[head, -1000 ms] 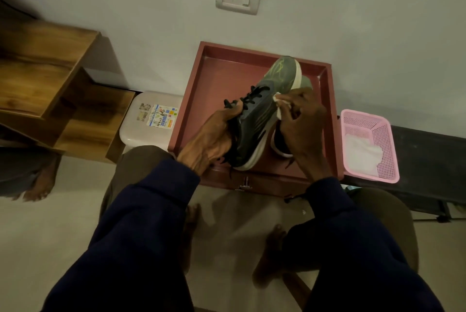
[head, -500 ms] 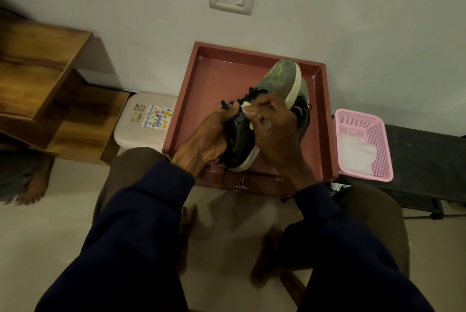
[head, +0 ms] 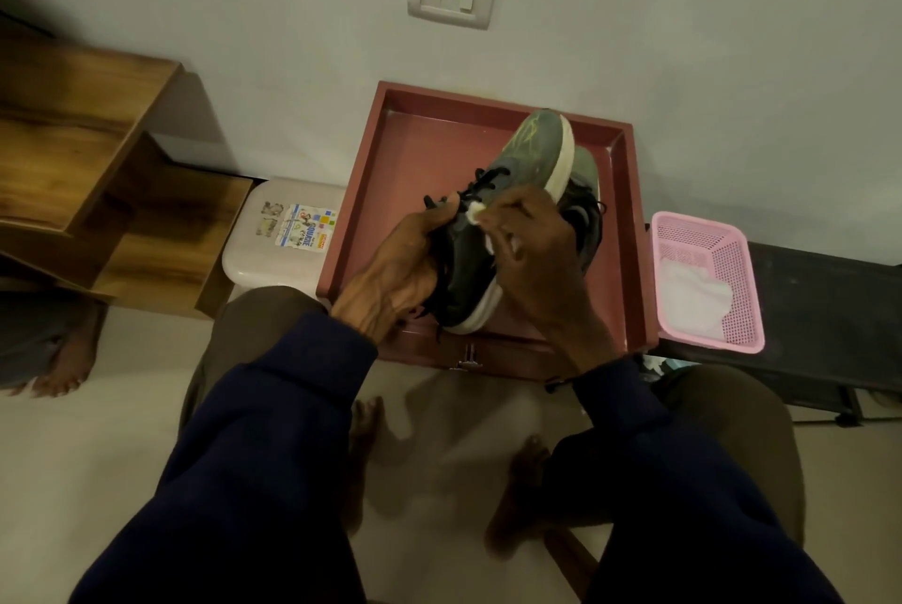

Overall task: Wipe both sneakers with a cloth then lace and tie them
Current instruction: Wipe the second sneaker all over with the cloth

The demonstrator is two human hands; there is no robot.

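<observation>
Long dark navy sleeves are worn on both arms, the left sleeve (head: 244,457) and the right sleeve (head: 683,481) being gathered into cuffs at the wrists. A thin dark band (head: 556,383) is seen below the right cuff. The left hand (head: 390,266) and right hand (head: 532,256) are uncovered. Brown trousers (head: 234,325) are worn, and the feet (head: 363,432) are bare.

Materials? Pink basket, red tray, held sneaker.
Pink basket: plastic, judging by its moulded perforated walls. Red tray: matte, flat-sided, probably painted wood or laminate; unclear. Held sneaker: dull grey-green fabric-like upper, whitish sole that looks like rubber or foam.
</observation>
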